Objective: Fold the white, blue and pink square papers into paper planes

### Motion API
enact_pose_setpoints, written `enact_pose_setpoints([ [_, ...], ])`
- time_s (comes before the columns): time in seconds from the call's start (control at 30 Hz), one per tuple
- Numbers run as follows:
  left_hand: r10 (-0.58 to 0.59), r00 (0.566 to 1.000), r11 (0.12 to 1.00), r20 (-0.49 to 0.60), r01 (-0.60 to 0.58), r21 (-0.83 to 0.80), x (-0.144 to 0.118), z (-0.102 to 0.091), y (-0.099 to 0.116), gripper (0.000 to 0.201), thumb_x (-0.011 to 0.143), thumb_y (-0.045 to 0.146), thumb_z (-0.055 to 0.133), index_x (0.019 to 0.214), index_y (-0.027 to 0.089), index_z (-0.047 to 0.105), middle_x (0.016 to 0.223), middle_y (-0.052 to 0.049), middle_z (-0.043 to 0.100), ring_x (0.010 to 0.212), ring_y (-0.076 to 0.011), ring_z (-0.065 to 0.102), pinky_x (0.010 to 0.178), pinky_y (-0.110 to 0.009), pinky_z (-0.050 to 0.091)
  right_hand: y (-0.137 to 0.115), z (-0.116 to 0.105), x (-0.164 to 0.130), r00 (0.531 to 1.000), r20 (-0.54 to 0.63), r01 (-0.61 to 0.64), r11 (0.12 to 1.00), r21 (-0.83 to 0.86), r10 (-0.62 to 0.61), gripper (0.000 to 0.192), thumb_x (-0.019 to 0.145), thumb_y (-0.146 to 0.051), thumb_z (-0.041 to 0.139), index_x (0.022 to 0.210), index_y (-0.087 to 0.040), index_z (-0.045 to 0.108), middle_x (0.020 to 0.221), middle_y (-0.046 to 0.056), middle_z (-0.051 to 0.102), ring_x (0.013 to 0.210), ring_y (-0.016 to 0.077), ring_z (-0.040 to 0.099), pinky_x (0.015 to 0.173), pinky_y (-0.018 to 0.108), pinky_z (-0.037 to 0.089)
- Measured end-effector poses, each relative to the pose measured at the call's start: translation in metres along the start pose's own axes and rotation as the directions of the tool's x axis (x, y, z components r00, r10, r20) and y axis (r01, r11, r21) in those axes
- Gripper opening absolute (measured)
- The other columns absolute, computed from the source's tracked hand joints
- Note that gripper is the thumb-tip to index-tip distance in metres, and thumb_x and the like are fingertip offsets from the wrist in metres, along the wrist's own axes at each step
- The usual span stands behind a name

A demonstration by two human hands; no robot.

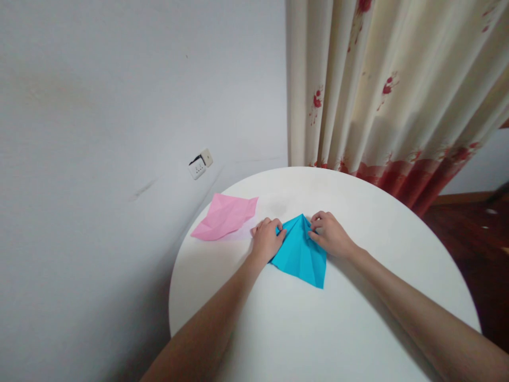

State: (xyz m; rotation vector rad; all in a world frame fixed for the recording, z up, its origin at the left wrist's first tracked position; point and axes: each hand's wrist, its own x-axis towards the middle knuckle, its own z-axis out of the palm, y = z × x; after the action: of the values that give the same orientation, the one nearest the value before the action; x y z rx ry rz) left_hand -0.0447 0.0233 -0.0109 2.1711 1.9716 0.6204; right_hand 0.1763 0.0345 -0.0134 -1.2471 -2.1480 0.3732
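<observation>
Both your hands are down on the blue folded paper [300, 249], which lies flat on the round white counter [350, 329] just past the middle, toward twelve o'clock from you. Your left hand [266, 240] presses on the paper's left edge, fingers curled loosely over it and the palm flat — bearing down, not clenched. Your right hand [329, 233] sits at the paper's upper right, fingertips pinched on a flap close to the peak. The paper reads as a kite shape: its narrow point aims at twelve o'clock, between your two hands, and the broad end runs back toward you and off to about five o'clock, so the long axis lies nearly straight away from you with a slight lean. Each hand is touching it, neither nearer than the other. Off at ten o'clock from your left hand, well apart from the blue one, a pink folded paper [225, 216] rests near the counter's far left rim — nobody is touching it. Behind that a wall socket [201, 164] shows on the grey wall, and a cream curtain [389, 85] with red flowers hangs at one o'clock. What your right fingertips actually grip is hard to make out; the left edge of the blue paper is hidden under your left palm.
</observation>
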Motion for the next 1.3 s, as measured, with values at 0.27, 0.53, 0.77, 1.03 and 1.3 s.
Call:
enact_pose_setpoints([
  [0.27,0.074,0.994,0.996,-0.079,-0.078,-0.053,0.000,0.005,-0.005,0.006,0.084,0.030,0.066,0.088,0.026,0.065,0.103,-0.006,0.057,0.104,-0.0264,0.053,0.088,-0.041,0.038,0.005,-0.007,-0.003,0.995,0.101,-0.030,0.955,0.295,0.000,0.015,0.078,-0.025,0.059,0.065,-0.019,0.065,0.091,0.005,0.070,0.084,0.0192,0.062,0.080,0.030,0.045],
  [0.53,0.012,0.984,0.728,-0.179,-0.131,-0.673,0.014,-0.011,-0.014,0.009,0.079,0.019,0.054,0.071,0.020,0.049,0.087,-0.002,0.064,0.086,-0.0167,0.060,0.078,-0.028,0.045,0.025,-0.049,0.006,0.920,-0.049,-0.284,0.746,0.602,0.389,0.030,0.069,-0.041,0.068,0.056,-0.018,0.054,0.053,-0.003,0.049,0.054,0.0113,0.043,0.053,0.025,0.033],
  [0.77,-0.128,0.991,0.635,-0.029,0.060,-0.770,0.012,-0.022,-0.014,0.021,0.083,0.039,0.052,0.074,0.023,0.040,0.060,0.005,0.044,0.057,-0.0121,0.048,0.054,-0.023,0.037,0.026,-0.036,0.005,0.872,-0.184,-0.275,0.765,0.582,0.454,0.038,0.076,-0.055,0.063,0.075,-0.018,0.056,0.052,-0.004,0.043,0.048,0.0103,0.035,0.045,0.023,0.023],
  [1.03,-0.115,0.931,0.774,-0.346,-0.134,-0.619,-0.002,-0.027,0.001,0.014,0.093,0.030,0.042,0.104,0.024,0.048,0.061,0.007,0.040,0.049,-0.0100,0.037,0.049,-0.022,0.027,0.016,-0.011,0.002,0.855,-0.332,-0.250,0.878,0.408,0.397,0.025,0.085,-0.045,0.050,0.080,-0.021,0.052,0.050,-0.005,0.044,0.047,0.0135,0.038,0.048,0.026,0.026],
  [1.3,0.052,0.963,0.884,-0.263,-0.167,-0.437,-0.005,-0.051,0.009,0.028,0.083,0.026,0.061,0.110,0.020,0.065,0.114,-0.006,0.067,0.106,-0.0207,0.061,0.095,-0.032,0.045,0.005,-0.004,-0.004,0.839,-0.261,-0.265,0.777,0.572,0.478,0.029,0.082,-0.049,0.052,0.089,-0.021,0.053,0.049,-0.007,0.043,0.042,0.0117,0.034,0.042,0.024,0.023],
])
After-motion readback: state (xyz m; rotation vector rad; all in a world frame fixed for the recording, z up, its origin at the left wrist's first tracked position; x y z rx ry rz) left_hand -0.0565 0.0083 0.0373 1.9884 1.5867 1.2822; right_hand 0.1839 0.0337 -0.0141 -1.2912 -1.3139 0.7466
